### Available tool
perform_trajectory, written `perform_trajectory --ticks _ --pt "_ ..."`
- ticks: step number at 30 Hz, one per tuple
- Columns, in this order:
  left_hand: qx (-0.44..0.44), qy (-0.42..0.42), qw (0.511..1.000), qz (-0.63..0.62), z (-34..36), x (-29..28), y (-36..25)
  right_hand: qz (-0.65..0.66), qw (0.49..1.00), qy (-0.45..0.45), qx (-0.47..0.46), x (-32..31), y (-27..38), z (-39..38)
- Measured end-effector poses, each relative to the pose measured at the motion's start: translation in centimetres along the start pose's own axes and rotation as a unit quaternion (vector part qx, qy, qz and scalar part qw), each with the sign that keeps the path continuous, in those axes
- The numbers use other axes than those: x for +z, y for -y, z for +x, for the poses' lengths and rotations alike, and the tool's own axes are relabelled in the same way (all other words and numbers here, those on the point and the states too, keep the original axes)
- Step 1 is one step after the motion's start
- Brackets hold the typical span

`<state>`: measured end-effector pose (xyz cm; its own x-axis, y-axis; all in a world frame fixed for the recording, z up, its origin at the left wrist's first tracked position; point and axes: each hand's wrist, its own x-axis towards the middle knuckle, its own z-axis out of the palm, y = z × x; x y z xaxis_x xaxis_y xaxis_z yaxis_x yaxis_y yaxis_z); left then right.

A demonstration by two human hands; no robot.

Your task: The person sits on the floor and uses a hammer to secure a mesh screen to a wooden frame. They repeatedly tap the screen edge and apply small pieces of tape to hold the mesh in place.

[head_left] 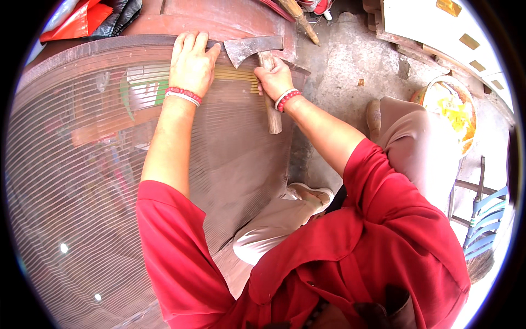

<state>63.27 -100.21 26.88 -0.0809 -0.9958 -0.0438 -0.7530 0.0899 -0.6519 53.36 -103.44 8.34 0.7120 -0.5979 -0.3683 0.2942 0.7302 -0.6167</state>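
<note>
My left hand (192, 66) rests on the curved top edge of a large brown, finely ribbed panel (76, 170), fingers stretched over the rim and slightly apart. Just right of it lies an axe head (246, 46), its blade close to my left thumb. My right hand (274, 79) is wrapped round the axe's wooden handle (274, 119), just below the head. The handle points down across the panel's right side. Beneath the axe, a band of narrow yellowish strips (233, 74) shows along the panel's upper part.
Red and black bags (82, 24) lie on a reddish wooden surface (219, 16) beyond the panel. A wooden stick (304, 22) points onto the concrete floor (345, 60). At right stand a bucket with yellow contents (452, 118), a white board (438, 33) on wood and a blue slatted chair (485, 222).
</note>
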Motion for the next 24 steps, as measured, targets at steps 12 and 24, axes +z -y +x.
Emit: perform_trajectory --ticks 12,24 --pt "-0.010 0.017 1.000 -0.016 0.0 -0.3 0.0 -0.014 0.999 -0.035 -0.008 1.0 -0.8 0.1" --pt "-0.014 0.011 1.000 -0.015 -0.1 0.0 -0.1 -0.014 0.997 0.037 0.066 1.0 -1.0 1.1"
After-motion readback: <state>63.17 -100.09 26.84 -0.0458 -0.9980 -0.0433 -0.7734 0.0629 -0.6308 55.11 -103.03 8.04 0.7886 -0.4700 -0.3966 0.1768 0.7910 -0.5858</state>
